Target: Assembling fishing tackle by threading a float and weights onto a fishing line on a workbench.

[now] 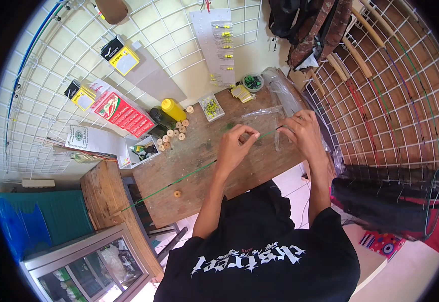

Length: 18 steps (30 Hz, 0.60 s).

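A thin green fishing rod (179,178) with dark bands slants across the wooden table, from beyond its left edge up toward my hands. My left hand (233,146) is closed in a pinch around the rod, thumb and forefinger meeting over it. Just right of it, my right hand (302,132) pinches at the rod's right end, where a small dark bit shows at the fingertips. What exactly those right fingers hold is too small to make out. Clear plastic wrapping (262,113) lies behind and under the right hand.
Several wooden discs (174,136) cluster beside a yellow bottle (173,109) and a dark jar; one disc (177,194) lies nearer. A white box of small yellow-green pieces (211,108) and a round tub (252,82) stand at the back. Rods hang on the right grid (380,100).
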Motion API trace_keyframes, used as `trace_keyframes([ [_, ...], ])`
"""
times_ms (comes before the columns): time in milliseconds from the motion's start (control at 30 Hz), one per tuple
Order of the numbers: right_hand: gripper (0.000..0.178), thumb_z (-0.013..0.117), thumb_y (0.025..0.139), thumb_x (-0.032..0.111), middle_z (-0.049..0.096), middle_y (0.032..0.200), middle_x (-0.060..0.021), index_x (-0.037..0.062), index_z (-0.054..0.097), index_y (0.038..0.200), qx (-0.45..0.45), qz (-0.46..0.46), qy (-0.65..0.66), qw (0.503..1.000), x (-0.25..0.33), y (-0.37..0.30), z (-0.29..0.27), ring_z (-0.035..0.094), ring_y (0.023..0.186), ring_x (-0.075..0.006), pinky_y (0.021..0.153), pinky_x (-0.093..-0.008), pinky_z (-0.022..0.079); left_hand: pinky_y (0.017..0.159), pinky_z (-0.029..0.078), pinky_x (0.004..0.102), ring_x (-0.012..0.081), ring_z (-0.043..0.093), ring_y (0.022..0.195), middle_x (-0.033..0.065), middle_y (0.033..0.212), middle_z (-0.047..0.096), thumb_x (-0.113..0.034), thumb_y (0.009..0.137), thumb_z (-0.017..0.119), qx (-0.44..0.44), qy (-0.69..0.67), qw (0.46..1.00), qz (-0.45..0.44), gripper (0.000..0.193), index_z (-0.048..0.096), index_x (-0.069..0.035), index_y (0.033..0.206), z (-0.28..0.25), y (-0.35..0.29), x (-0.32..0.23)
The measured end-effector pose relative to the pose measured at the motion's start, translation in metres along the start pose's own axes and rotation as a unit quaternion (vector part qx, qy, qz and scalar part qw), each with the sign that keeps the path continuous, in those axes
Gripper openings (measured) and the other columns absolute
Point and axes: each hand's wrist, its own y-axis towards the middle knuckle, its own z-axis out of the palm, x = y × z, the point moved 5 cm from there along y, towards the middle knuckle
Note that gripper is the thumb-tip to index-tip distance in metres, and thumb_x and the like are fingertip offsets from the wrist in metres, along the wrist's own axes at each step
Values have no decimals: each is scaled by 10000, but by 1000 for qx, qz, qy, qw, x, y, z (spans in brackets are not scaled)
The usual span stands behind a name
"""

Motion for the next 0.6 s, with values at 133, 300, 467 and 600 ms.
trace_keyframes([
  [133,161,705,764,241,664,767,-42,97,674,828,18,-26,30,999,-14,4,8,560,790,-206,766,-348,387,574,453,293,166,574,605,69,850,647,-182,840,692,-23,-32,999,12,155,679,-36,891,17,7,-7],
  [300,145,731,738,204,663,765,-32,88,683,811,24,-48,83,995,-25,15,13,553,771,-195,751,-342,388,594,452,302,176,565,622,74,800,637,-164,827,700,-81,12,997,-5,138,684,-43,892,31,15,-11],
  [467,140,749,728,188,665,762,-19,86,697,808,31,-69,121,990,-36,22,19,551,755,-187,741,-329,391,588,393,255,103,476,639,33,813,648,-123,809,713,-104,-8,993,-57,110,693,-36,874,36,14,0],
  [600,156,757,720,187,673,781,-11,96,710,837,28,-71,131,988,-41,23,17,551,760,-182,740,-326,391,585,388,248,94,488,648,31,815,651,-109,803,716,-114,-22,992,-55,102,696,-33,868,39,17,2],
])
